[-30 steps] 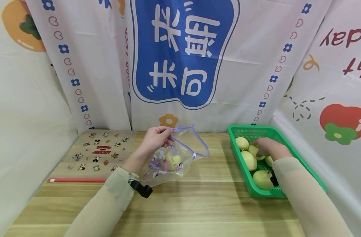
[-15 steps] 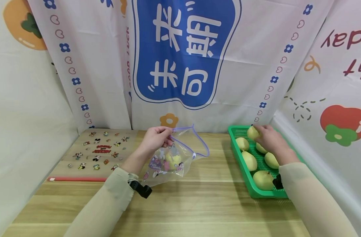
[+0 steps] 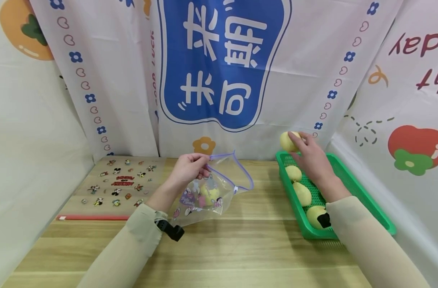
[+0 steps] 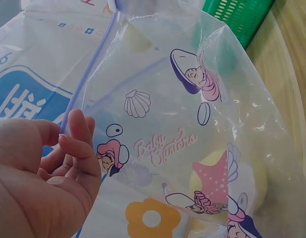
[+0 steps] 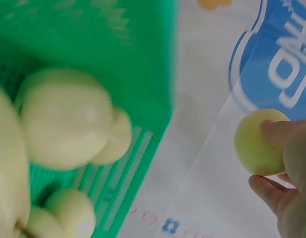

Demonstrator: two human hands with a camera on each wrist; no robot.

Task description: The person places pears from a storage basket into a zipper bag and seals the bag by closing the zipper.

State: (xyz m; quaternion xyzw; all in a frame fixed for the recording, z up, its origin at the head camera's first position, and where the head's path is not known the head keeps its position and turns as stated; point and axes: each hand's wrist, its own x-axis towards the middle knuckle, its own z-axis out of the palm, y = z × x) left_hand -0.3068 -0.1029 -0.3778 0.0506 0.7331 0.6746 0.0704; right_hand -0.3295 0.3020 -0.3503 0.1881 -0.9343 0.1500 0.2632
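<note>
A clear zip bag (image 3: 219, 200) with a purple-blue zip edge and cartoon prints stands with its mouth spread toward the right. My left hand (image 3: 191, 170) pinches that edge between thumb and fingers. Inside the bag sits a pale yellow pear (image 4: 254, 181), partly covered by the printed pattern. Over the far left corner of the green basket (image 3: 363, 192), my right hand (image 3: 312, 158) grips another yellow pear (image 3: 289, 141), clear of the rim. The right wrist view shows thumb and fingers round this pear (image 5: 259, 144). More pears (image 3: 302, 195) lie in the basket; my forearm hides part of it.
A flat clear bag (image 3: 122, 186) with cartoon prints and a red slider strip (image 3: 93, 218) lies at the left of the wooden table (image 3: 219, 256). A printed cloth (image 3: 132, 100) hangs behind the table, and more cloth covers both sides.
My right hand has lifted a pear out of the basket and moved it up and left, above the rim. My left hand and the zip bag have stayed in place.
</note>
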